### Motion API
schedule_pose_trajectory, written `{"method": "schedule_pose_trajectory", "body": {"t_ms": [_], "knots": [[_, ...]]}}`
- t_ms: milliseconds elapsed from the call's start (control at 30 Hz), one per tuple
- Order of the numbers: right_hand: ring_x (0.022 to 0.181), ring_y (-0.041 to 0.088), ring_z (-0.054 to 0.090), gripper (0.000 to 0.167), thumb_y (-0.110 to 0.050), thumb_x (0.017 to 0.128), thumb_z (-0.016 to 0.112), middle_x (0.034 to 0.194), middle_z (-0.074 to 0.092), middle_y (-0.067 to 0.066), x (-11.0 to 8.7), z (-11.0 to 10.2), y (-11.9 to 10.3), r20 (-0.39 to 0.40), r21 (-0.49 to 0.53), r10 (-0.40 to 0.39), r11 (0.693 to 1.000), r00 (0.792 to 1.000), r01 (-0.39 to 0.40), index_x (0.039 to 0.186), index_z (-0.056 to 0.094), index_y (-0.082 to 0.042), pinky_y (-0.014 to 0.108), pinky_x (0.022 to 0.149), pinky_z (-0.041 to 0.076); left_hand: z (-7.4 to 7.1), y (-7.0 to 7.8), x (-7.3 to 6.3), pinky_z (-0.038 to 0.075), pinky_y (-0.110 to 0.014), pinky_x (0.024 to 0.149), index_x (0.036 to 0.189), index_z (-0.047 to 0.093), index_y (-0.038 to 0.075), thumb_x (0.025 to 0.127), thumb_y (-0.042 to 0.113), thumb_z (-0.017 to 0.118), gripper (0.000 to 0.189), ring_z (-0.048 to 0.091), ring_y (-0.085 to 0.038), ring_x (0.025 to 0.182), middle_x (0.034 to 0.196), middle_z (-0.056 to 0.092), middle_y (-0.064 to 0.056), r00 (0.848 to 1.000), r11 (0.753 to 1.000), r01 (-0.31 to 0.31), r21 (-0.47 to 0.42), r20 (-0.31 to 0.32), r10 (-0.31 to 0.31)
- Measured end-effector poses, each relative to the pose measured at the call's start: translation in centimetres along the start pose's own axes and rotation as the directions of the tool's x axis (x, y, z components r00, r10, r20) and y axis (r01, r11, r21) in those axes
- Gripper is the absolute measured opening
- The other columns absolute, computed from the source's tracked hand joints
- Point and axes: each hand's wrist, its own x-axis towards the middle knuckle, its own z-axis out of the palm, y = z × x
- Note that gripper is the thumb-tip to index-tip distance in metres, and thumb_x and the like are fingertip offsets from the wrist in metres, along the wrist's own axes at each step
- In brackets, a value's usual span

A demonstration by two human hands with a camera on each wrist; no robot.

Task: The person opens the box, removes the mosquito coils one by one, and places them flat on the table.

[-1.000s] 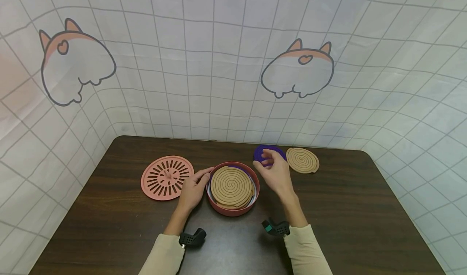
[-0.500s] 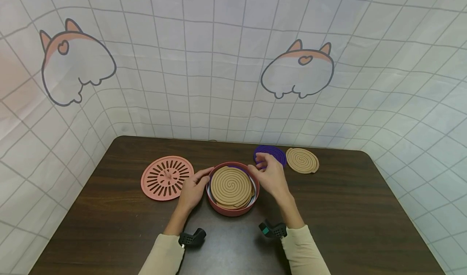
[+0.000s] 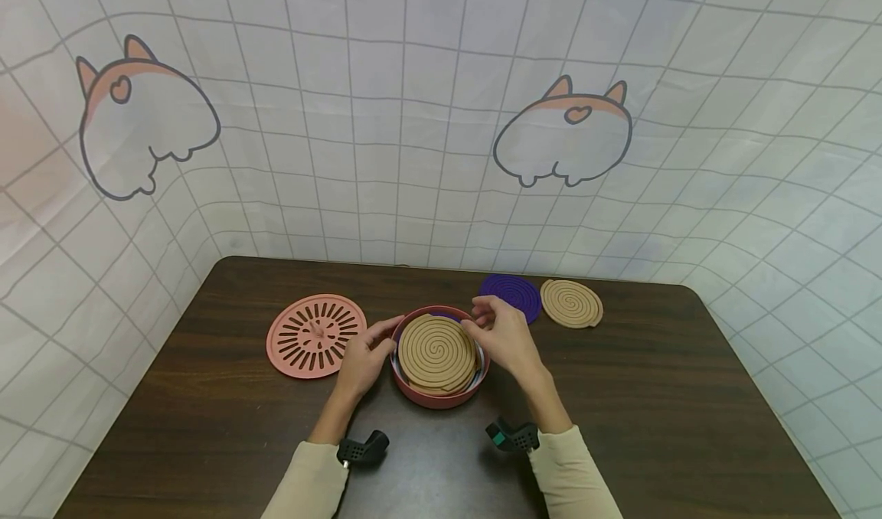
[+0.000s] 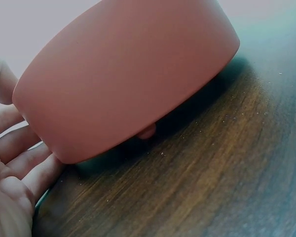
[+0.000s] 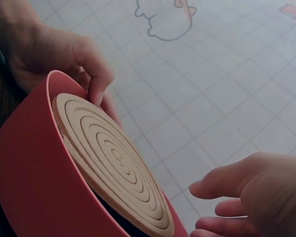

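Observation:
A red round container [image 3: 436, 402] stands mid-table, filled with stacked mosquito coils; a tan mosquito coil [image 3: 436, 350] lies on top, with purple and white edges showing beneath. My left hand [image 3: 363, 360] holds the container's left side, thumb at the rim and fingers along the outer wall [image 4: 133, 79]. Over the container's right rim hovers my right hand [image 3: 508, 341], its fingers loosely bent and nothing between them. Seen from the right wrist, the right hand's thumb and fingers [image 5: 251, 190] are spread apart beside the tan coil [image 5: 119, 155].
A pink slotted lid [image 3: 315, 331] with a small knob lies left of the container. Behind my right hand, a purple coil [image 3: 513, 293] and another tan coil [image 3: 572, 305] lie side by side near the table's back edge. A white grid-patterned curtain [image 3: 427, 121] hangs behind.
My right hand has moved left and slightly nearer, from over the purple coil to the container's right rim. The purple coil is now more exposed. My left hand stays in place.

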Motion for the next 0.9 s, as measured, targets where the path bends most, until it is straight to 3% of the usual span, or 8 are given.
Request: {"method": "schedule_pose_trajectory", "body": {"t_ms": [300, 567, 900], "knots": [[0.088, 0.017, 0.067, 0.042, -0.017, 0.087, 0.076, 0.104, 0.072, 0.01, -0.1, 0.3, -0.4, 0.057, -0.002, 0.001, 1.0, 0.998, -0.001, 0.124, 0.065, -0.001, 0.034, 0.081, 0.057, 0.1, 0.2, 0.0, 0.051, -0.021, 0.089, 0.133, 0.066, 0.012, 0.093, 0.004, 0.058, 0.042, 0.068, -0.029, 0.114, 0.13, 0.069, -0.013, 1.0, 1.0, 0.0, -0.014, 0.01, 0.0], [0.09, 0.018, 0.069, 0.038, -0.018, 0.088, 0.074, 0.104, 0.073, 0.01, -0.3, 0.4, -0.8, 0.088, -0.041, -0.009, 0.999, 0.996, 0.012, 0.122, 0.066, -0.003, 0.035, 0.081, 0.057, -0.6, 3.7, -1.0, 0.051, -0.018, 0.086, 0.133, 0.064, 0.001, 0.092, 0.0, 0.057, 0.041, 0.069, -0.032, 0.111, 0.127, 0.069, -0.02, 0.999, 1.0, -0.023, -0.012, 0.041, 0.024], [0.093, 0.018, 0.069, 0.036, -0.021, 0.089, 0.072, 0.107, 0.075, 0.009, -0.3, 0.4, -0.7, 0.121, -0.08, -0.022, 0.996, 0.992, 0.032, 0.121, 0.068, -0.005, 0.037, 0.084, 0.057, -0.7, 3.8, -1.0, 0.051, -0.016, 0.086, 0.133, 0.064, 0.002, 0.093, 0.001, 0.06, 0.041, 0.069, -0.033, 0.112, 0.127, 0.069, -0.019, 0.999, 0.999, -0.013, -0.044, 0.05, 0.015]]}}
